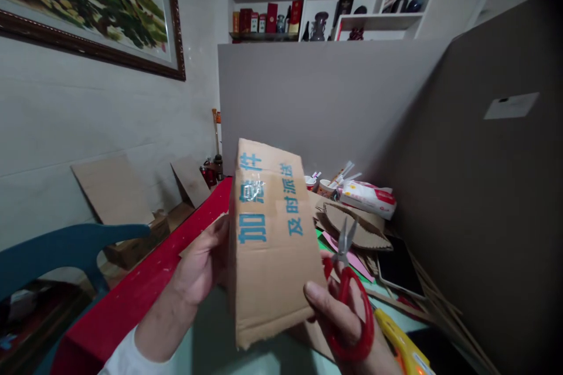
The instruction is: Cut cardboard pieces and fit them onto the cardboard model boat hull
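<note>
I am holding a piece of brown cardboard (268, 240) upright in front of me with both hands. It carries blue printed characters and a strip of clear tape, and its lower edge is ragged.

My left hand (203, 263) grips the cardboard's left edge, fingers curled behind it and out of sight, palm against the side. A white sleeve (125, 357) covers that forearm.

My right hand (338, 316) presses its thumb onto the cardboard's lower right corner. The same hand also holds a pair of red-handled scissors (347, 293), my fingers through the red loops. The metal blades point up and away from me, slightly parted, just to the right of the cardboard and not touching it.

Below my right hand, close to the wrist, lies a yellow and orange tool (402, 345); I cannot tell what it is.

Beyond my right hand, the table holds fanned scraps of corrugated card (365, 228), a dark tablet (398, 266), pink and green paper, a white and red tissue pack (369, 196), and paper cups with sticks (328, 184).

To the left of my left hand runs the table's red edge (149, 281), and past it a blue chair (65, 252). Grey panels (325, 99) stand behind and to the right of the table.
</note>
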